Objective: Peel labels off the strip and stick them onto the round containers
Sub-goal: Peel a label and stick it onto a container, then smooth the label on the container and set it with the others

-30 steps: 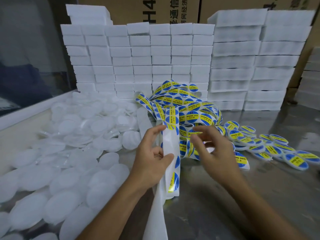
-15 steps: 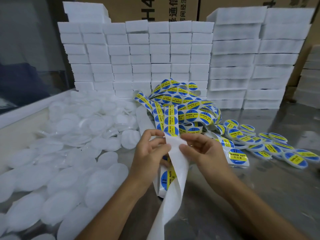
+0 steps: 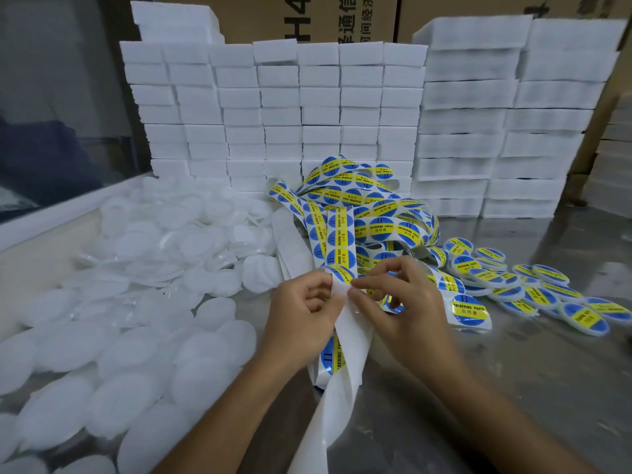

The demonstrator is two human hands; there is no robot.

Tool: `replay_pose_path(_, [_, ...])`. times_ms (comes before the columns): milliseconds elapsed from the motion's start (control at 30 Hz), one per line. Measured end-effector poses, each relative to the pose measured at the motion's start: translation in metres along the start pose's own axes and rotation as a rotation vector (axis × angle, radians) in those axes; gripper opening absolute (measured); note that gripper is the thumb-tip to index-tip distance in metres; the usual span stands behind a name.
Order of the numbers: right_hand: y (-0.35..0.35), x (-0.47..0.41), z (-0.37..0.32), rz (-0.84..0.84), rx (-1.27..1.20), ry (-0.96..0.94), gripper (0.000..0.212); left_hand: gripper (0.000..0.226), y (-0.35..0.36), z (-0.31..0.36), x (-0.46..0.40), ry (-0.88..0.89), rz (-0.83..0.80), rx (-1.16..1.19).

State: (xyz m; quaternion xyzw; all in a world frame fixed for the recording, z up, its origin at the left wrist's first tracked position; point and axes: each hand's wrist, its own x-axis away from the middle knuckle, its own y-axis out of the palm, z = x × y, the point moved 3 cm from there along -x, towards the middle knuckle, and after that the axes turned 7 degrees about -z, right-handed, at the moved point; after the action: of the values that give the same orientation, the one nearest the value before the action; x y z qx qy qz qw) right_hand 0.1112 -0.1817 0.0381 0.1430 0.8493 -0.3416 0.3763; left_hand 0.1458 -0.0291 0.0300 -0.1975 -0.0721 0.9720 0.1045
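Observation:
A long white backing strip (image 3: 349,323) carrying round blue-and-yellow labels runs from a tangled pile (image 3: 362,213) down between my hands. My left hand (image 3: 301,313) grips the strip just below the lowest label (image 3: 340,273). My right hand (image 3: 400,302) pinches that label's lower edge with thumb and forefinger, right beside my left fingers. The bare, peeled part of the strip hangs toward the bottom of the frame. Plain white round containers (image 3: 143,285) lie heaped on the left. Several labelled containers (image 3: 519,289) lie in a row on the right.
Stacks of white foam blocks (image 3: 307,107) form a wall at the back, with cardboard boxes (image 3: 342,15) behind them. The work surface is a shiny metal table (image 3: 513,388). A white ledge (image 3: 51,217) borders the container heap on the left.
My right hand came back from the labelled containers to the strip and now pinches the lowest label's edge. My left hand shifted its grip higher on the strip.

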Motion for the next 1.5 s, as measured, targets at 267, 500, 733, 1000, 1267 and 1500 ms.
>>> replay_pose_path(267, [-0.001,0.001,-0.006,-0.036,0.14,-0.221,0.011,0.019,0.002,0.008,0.005,0.19,-0.037,-0.231])
replay_pose_path(500, [0.003,0.002,0.0,-0.141,0.15,-0.144,0.006,0.014,0.002,0.009,0.006,0.209,-0.093,-0.328])
replay_pose_path(733, [0.003,0.001,0.023,-0.03,-0.753,0.692,0.027,0.014,-0.005,0.008,0.007,0.268,-0.004,-0.5])
replay_pose_path(1000, [-0.009,-0.003,0.03,0.166,-1.145,0.918,0.011,0.022,-0.024,0.015,0.006,0.22,0.174,-0.71])
replay_pose_path(1267, [-0.013,-0.003,0.029,0.173,-0.867,0.777,0.016,0.028,-0.057,0.0,0.0,-0.52,0.12,-1.276])
replay_pose_path(1500, [-0.014,-0.003,0.019,0.114,-0.649,0.59,0.026,0.015,-0.074,-0.018,0.003,-0.601,0.091,-1.193])
